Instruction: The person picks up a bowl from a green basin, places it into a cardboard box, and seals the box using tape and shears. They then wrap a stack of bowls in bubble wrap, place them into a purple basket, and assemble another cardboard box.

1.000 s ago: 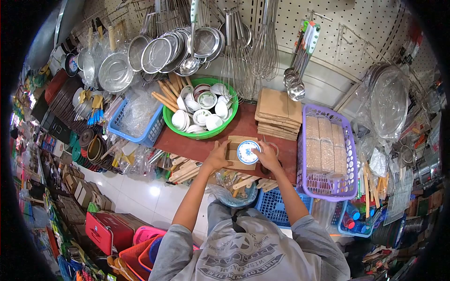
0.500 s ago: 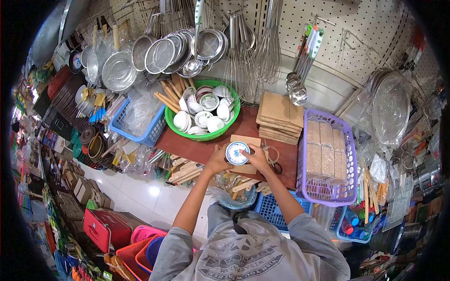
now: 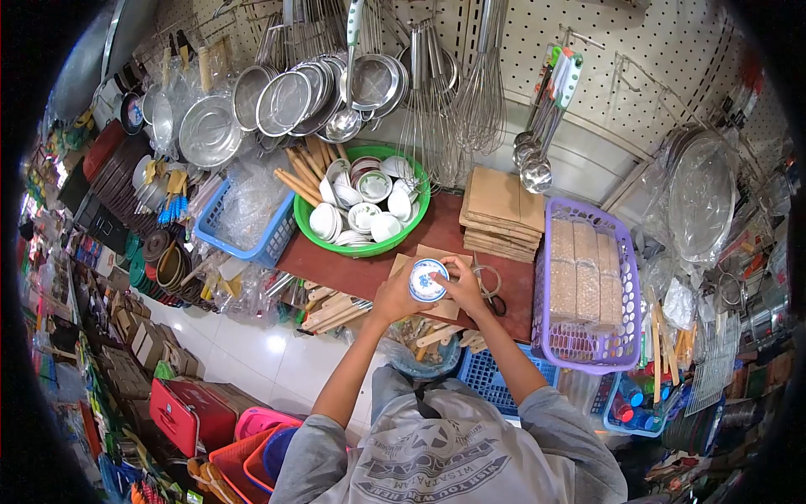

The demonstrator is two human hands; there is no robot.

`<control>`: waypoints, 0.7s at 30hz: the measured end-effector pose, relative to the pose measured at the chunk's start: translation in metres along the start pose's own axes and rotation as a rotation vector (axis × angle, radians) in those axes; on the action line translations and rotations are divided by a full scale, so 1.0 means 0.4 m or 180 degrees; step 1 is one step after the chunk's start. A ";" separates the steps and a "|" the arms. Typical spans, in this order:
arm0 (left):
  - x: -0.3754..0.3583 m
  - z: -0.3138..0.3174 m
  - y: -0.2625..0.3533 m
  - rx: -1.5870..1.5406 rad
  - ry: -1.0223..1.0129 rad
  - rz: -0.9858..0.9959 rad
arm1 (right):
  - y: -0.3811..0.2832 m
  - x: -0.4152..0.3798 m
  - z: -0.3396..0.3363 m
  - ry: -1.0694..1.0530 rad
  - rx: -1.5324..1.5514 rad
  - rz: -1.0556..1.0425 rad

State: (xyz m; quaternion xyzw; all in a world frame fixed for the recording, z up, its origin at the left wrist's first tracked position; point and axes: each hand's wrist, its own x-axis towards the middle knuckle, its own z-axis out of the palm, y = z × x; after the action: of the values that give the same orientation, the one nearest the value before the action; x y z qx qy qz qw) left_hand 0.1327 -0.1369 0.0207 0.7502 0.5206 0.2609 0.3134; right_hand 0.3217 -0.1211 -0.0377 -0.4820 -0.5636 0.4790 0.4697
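A small white bowl with a blue pattern (image 3: 427, 280) is held between my two hands above the red-brown table. My left hand (image 3: 398, 294) grips its left side, fingers wrapped against it. On the right rim, my right hand (image 3: 460, 284) is closed with its thumb over the bowl. Beneath the hands lies a flat piece of brown cardboard (image 3: 405, 265). Just right of my right hand are a roll of tape (image 3: 489, 274) and dark-handled scissors (image 3: 499, 306). A green basin (image 3: 356, 251) of small white bowls stands beyond my left hand.
Behind the tape rises a stack of brown cardboard (image 3: 504, 202). A purple basket (image 3: 588, 363) with bubble-wrapped packs stands at the right, a blue basket (image 3: 267, 249) with clear plastic at the left. Strainers (image 3: 284, 102) and whisks (image 3: 480, 101) hang over the table.
The cardboard under my hands has turned and shifted a little to the left. My hands still hold the bowl, which is slightly more tilted, and my right fingers have moved up its rim.
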 end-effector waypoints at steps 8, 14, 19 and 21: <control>0.000 0.025 -0.046 -0.0184 0.0331 0.0054 | -0.017 -0.011 0.008 0.0279 0.0840 0.0729; 0.000 0.028 -0.078 -0.0362 0.0777 0.0361 | 0.004 -0.009 -0.007 0.0824 0.1146 0.0606; -0.010 0.013 -0.081 -0.0813 0.0601 0.0021 | -0.041 -0.031 -0.030 0.1124 0.0200 -0.0080; -0.012 0.011 -0.092 -0.0879 0.0560 0.0041 | -0.050 -0.039 -0.045 0.1082 -0.0415 -0.0299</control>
State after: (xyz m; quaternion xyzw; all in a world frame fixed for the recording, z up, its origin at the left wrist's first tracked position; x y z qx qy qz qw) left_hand 0.1116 -0.1326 -0.0097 0.6775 0.5004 0.3967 0.3650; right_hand 0.3392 -0.1366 -0.0169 -0.5585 -0.5278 0.3306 0.5479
